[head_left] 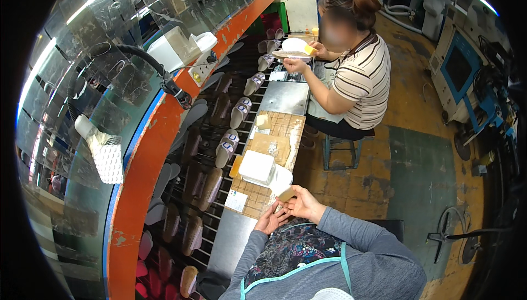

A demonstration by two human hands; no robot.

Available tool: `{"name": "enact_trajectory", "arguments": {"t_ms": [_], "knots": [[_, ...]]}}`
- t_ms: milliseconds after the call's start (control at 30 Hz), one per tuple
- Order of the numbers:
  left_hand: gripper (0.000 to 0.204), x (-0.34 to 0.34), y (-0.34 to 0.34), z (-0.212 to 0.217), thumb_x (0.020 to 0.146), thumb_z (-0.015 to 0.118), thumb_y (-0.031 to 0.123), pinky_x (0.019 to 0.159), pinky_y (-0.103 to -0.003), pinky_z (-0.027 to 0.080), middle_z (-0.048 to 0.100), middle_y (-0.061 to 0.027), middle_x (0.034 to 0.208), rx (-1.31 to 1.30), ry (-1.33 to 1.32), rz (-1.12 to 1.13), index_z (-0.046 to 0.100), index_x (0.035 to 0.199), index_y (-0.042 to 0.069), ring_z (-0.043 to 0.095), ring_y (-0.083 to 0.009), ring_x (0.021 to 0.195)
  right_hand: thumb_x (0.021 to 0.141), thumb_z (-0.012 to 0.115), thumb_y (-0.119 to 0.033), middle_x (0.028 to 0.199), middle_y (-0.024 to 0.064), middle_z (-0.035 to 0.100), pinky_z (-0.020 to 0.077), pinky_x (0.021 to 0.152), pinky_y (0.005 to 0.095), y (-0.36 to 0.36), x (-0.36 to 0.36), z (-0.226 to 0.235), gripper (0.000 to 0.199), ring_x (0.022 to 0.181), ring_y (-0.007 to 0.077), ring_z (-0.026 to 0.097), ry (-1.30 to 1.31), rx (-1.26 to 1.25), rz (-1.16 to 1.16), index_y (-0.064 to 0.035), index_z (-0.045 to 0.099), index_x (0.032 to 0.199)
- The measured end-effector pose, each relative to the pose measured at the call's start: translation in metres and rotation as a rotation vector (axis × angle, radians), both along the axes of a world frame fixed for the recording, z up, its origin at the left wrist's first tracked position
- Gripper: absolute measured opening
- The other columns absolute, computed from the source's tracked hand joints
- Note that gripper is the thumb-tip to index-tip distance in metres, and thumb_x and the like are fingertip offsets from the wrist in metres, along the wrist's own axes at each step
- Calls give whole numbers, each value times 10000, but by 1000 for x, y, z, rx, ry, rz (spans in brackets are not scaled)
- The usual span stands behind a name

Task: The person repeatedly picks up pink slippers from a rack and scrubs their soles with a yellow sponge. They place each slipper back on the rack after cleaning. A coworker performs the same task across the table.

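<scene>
In my right hand (pixel 305 203) is a small yellowish sponge block (pixel 285 193), pinched between thumb and fingers. The block sits against the rim of a white open container (pixel 280 179). My left hand (pixel 268 221) is just below and to the left, palm turned up with its fingers apart, close to the right hand's fingertips. I see nothing in it. A larger white square tub (pixel 257 167) stands beside the container on the brown grid-patterned board (pixel 269 141).
Left of the bench, a conveyor of rods carries slippers and soles (pixel 226 147) past an orange metal frame (pixel 140 190). Across the bench a co-worker (pixel 357 75) sits holding a sole and a yellow sponge. A white card (pixel 235 201) lies on the board; a blue-and-white machine (pixel 458 58) stands right.
</scene>
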State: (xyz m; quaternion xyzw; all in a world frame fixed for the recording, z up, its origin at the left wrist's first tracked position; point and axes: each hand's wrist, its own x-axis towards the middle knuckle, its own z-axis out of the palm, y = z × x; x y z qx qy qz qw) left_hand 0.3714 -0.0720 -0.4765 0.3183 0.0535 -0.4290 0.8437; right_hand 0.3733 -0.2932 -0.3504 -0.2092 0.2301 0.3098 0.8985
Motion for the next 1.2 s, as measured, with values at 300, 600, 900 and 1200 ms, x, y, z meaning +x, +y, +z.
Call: {"name": "enact_trajectory", "arguments": {"t_ms": [300, 600, 900, 1200], "knots": [[508, 1, 2, -2, 1033, 394, 445, 1075, -478, 385, 552, -112, 1334, -5, -1, -7, 299, 1494, 256, 514, -301, 1265, 984, 443, -385, 1203, 149, 634, 405, 892, 400, 2, 1, 1, 405, 1046, 241, 572, 13, -11, 17, -134, 500, 1297], [506, 0, 2, -1, 1030, 396, 453, 1087, -489, 358, 527, -146, 1356, 11, 9, 12, 313, 1484, 245, 481, -313, 1298, 994, 424, -392, 1199, 163, 631, 443, 830, 385, 1, 2, 0, 418, 1015, 246, 584, -13, 7, 11, -109, 497, 1294], [551, -4, -3, 10, 1036, 366, 452, 1113, -479, 335, 476, -157, 1431, 32, -29, 0, 302, 1501, 163, 444, -322, 1336, 980, 450, -391, 1177, 172, 635, 451, 801, 395, 0, 3, -2, 411, 992, 263, 590, 26, 7, -11, -100, 521, 1261], [510, 60, 49, 78, 1019, 426, 434, 1008, -460, 472, 585, -201, 1305, -260, -263, 187, 544, 1336, 52, 578, -337, 1186, 940, 489, -395, 1186, 175, 623, 457, 794, 391, -2, 7, -13, 454, 986, 247, 595, 26, -7, -1, -136, 457, 1311]]}}
